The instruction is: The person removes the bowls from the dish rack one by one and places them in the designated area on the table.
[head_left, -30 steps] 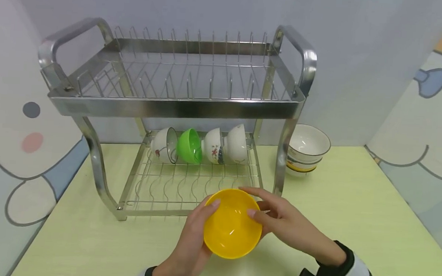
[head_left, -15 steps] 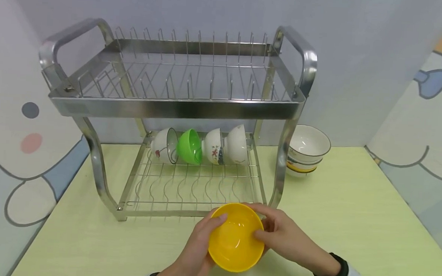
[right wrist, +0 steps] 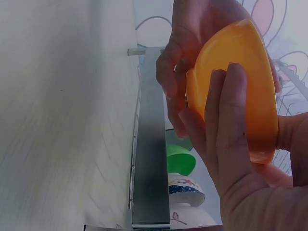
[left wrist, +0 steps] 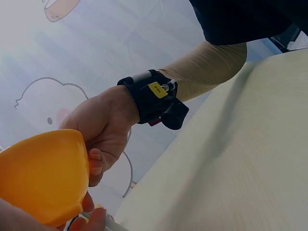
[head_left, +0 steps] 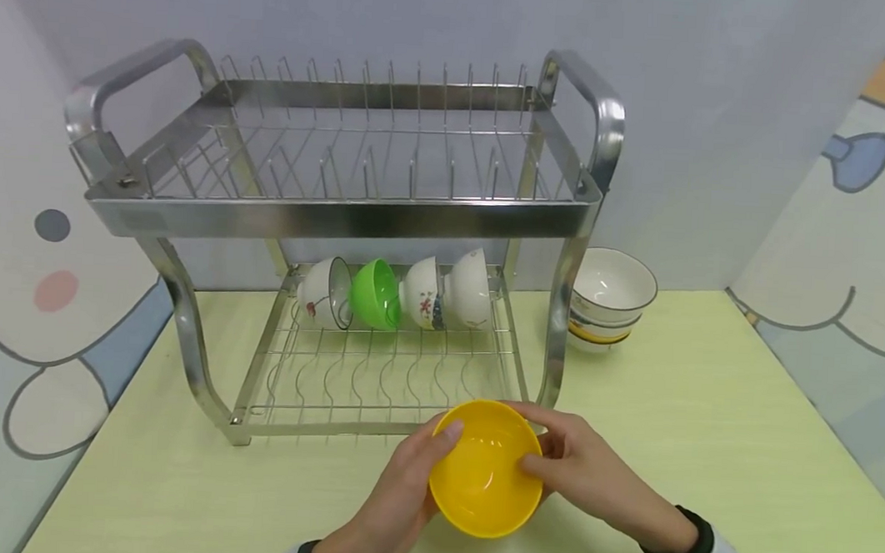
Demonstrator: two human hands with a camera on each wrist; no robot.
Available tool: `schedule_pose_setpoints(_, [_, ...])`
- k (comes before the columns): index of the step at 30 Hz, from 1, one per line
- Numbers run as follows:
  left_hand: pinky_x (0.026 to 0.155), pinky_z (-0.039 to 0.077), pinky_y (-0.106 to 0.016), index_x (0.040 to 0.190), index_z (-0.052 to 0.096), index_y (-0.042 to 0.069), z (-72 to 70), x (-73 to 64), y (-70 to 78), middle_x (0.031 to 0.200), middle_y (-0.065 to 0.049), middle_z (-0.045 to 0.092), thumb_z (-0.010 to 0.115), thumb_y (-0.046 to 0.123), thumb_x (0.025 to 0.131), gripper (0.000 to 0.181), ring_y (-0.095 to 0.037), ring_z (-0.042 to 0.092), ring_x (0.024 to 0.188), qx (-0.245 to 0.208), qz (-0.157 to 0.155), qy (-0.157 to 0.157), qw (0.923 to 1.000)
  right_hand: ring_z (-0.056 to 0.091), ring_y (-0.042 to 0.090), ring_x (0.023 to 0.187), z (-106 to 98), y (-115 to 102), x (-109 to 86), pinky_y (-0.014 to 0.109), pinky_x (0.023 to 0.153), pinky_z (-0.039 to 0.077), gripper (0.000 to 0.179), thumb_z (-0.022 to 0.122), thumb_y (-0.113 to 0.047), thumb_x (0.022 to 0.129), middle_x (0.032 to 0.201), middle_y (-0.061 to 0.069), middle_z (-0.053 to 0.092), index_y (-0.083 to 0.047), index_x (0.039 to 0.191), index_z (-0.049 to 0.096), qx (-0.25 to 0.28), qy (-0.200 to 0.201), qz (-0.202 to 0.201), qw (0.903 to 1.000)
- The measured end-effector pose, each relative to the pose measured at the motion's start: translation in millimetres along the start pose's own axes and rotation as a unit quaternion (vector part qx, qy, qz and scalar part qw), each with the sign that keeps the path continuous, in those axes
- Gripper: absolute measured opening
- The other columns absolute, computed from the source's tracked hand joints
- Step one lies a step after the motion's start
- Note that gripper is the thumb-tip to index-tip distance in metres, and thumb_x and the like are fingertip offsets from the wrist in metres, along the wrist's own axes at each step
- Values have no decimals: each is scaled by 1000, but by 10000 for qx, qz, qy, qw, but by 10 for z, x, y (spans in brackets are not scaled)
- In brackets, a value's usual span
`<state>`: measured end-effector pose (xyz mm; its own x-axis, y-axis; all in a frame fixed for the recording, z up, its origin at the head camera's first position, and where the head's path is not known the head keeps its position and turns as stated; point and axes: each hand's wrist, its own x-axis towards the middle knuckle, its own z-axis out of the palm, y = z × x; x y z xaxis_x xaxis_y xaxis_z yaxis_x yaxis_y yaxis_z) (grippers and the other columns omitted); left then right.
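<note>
A yellow bowl (head_left: 486, 471) is held between both hands in front of the rack, its open side tilted up toward the head camera. The left hand (head_left: 404, 492) grips its left side, thumb over the rim and fingers behind. On the opposite side the right hand (head_left: 583, 463) pinches the rim, its thumb inside. In the right wrist view, the right hand's fingers (right wrist: 231, 125) lie along the outside of the bowl (right wrist: 255, 96). The left wrist view shows the bowl's outer wall (left wrist: 45, 173) above the table, with the right hand (left wrist: 103, 125) at its edge.
A two-tier metal dish rack (head_left: 340, 221) stands behind the hands. On its lower tier, a green bowl (head_left: 375, 295) and several white patterned bowls (head_left: 421, 292) lean on their sides in a row. Stacked bowls (head_left: 613, 290) stand on the table (head_left: 705, 424) right of the rack.
The bowl and both hands moved down and to the right at first, then slightly farther right. Both hands keep their hold. The head view has shifted a little.
</note>
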<state>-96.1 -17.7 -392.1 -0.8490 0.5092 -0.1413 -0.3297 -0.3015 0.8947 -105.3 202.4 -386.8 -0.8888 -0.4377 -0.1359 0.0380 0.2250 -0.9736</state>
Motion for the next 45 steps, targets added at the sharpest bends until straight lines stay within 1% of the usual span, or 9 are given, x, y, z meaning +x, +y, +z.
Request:
schedule_pose_setpoints(8, [86,51,-44,136,41,7,-52,0,121,128,-17,48,40,31,102,41,-32,49,109,678,470,-214,9964,65,32,76,-115,-73,-56,42,57,59,54,57,4,87,99,20,67,-14,137,46,-27,223,-77,9997])
schedule_pose_setpoints(18, [94,43,-55,135,44,12,-257,15,431,132,-21,44,38,35,102,40,-35,45,117,1226,1009,406,9865,64,36,75,-380,-126,-175,45,61,59,49,60,-1,90,99,21,67,-16,135,48,15,718,-209,9972])
schedule_pose_setpoints(24, [96,41,-55,134,43,4,-388,0,622,132,-22,43,36,29,103,40,-34,45,118,1327,1401,413,9803,63,36,74,-521,-108,-247,43,63,59,47,61,-6,91,97,22,66,-18,134,48,-147,994,-197,9947])
schedule_pose_setpoints(29, [96,40,-56,133,42,2,-487,0,776,128,-21,44,36,27,103,39,-33,45,117,1627,1718,686,9692,63,37,75,-629,-89,-318,42,64,59,47,61,-7,91,97,24,64,-14,135,47,-214,1243,-216,9918])
schedule_pose_setpoints(33, [97,40,-55,133,41,2,-555,34,863,125,-18,46,39,26,102,39,-29,46,115,2027,1892,1022,9554,62,37,77,-716,-70,-390,41,65,59,48,59,-5,92,102,26,63,-11,137,44,-228,1469,-133,9888])
schedule_pose_setpoints(36, [98,40,-53,133,41,2,-618,54,898,126,-15,46,42,26,102,39,-27,49,113,2475,2054,1226,9389,63,36,78,-775,-37,-433,41,66,59,49,58,-5,92,103,26,63,-10,138,42,-291,1622,-23,9863])
schedule_pose_setpoints(38, [99,38,-53,135,40,3,-665,59,912,128,-15,45,44,26,101,41,-27,50,112,2896,2190,1337,9221,63,36,78,-815,0,-450,41,66,59,49,57,-6,92,103,25,63,-10,139,42,-322,1700,19,9849])
schedule_pose_setpoints(42, [99,36,-55,137,38,6,-777,88,958,134,-14,44,47,28,100,44,-26,47,117,3793,2395,1667,8781,63,37,80,-897,92,-465,40,66,59,50,56,-5,93,105,27,61,-8,140,40,-195,1750,33,9844])
schedule_pose_setpoints(45, [99,36,-56,139,36,10,-896,144,993,137,-12,41,50,32,98,48,-25,39,124,4098,2451,1861,8587,63,37,81,-964,181,-466,41,66,59,50,54,-4,94,107,26,60,-6,141,37,-17,1711,33,9852])
